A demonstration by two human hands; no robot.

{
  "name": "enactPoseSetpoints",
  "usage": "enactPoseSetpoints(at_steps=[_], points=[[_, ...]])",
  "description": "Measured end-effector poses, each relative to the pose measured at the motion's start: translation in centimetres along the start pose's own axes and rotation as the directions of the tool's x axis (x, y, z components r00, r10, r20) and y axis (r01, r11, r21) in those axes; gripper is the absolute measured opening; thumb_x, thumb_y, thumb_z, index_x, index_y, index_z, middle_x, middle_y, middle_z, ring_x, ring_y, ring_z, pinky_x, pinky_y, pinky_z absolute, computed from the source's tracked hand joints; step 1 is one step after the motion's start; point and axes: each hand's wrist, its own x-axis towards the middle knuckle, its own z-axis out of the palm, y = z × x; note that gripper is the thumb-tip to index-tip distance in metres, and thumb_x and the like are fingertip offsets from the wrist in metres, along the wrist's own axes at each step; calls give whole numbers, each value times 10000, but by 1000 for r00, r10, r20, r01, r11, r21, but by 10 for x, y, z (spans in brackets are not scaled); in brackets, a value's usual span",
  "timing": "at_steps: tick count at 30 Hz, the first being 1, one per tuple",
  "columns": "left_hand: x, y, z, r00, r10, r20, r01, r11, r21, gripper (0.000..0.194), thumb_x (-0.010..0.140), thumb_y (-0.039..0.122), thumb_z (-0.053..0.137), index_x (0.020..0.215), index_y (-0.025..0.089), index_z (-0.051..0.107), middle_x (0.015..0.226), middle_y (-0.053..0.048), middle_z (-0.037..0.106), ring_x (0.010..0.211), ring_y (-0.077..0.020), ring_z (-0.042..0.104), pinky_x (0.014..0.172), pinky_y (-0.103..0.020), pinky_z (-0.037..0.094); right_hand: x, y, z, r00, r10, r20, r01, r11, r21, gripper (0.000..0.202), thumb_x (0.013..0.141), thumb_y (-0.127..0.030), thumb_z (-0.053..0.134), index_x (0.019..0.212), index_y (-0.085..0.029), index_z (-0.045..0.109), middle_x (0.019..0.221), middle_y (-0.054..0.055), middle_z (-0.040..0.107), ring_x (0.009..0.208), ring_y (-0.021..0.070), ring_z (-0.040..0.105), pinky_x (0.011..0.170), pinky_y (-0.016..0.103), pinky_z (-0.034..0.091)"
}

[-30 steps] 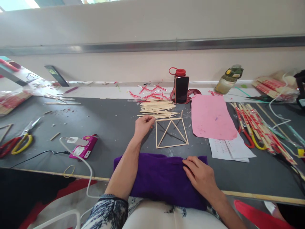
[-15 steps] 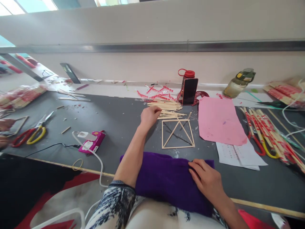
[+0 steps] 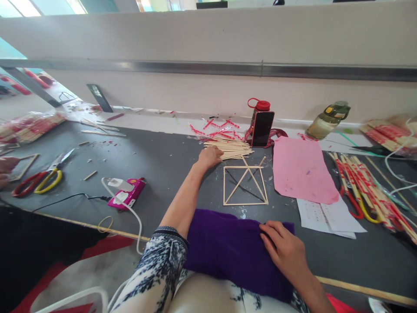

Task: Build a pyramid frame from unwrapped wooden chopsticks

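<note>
Wooden sticks (image 3: 233, 147), thin and bare, lie in a loose pile just beyond the four-sided stick frame (image 3: 245, 204). The left hand (image 3: 210, 157) reaches to the pile's left ends, beyond the frame's far left corner, fingers bent together; I cannot tell whether a stick is pinched between them. The sticks look light and stiff, likely to roll or slide over one another and to snap if bent hard; a pinch near one end or at the middle should suit them.

The frame, with its crossing slanted sticks, seems nearly weightless, its joints probably the weak spots; best held along a bar.

On the near side of the frame, the right hand (image 3: 285, 245) rests slack on folded purple cloth (image 3: 234, 248), grasping nothing visible. Right of the frame lies a pink sheet (image 3: 302, 174) on the worktop (image 3: 163, 174).
</note>
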Motion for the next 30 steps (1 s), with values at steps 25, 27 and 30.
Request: enactPoseSetpoints(at_steps=[25,27,30], points=[[10,-3,6,961,-118,-248,129,991,28,324,883,357,436,980,226,716,1046,-101,668,999,-252,576,757,-327,401,2,-1,-1,1000,6,14,-6,1000,21,215,921,-224,483,1064,-215,643,995,53,646,844,141,646,698,247,482],[9,-5,5,963,-133,-236,142,990,21,335,886,379,427,973,235,716,1031,-99,673,979,-247,586,738,-316,405,2,-1,-2,1000,7,14,-8,1000,17,214,922,-227,483,1063,-215,644,995,51,647,844,139,645,699,246,479],[7,-8,4,956,-193,-221,187,981,-48,347,881,417,428,950,237,717,1015,-96,683,934,-245,606,705,-305,408,2,-1,-2,1000,11,15,-11,1000,14,213,922,-226,487,1063,-215,645,1001,49,648,861,139,641,713,245,473]])
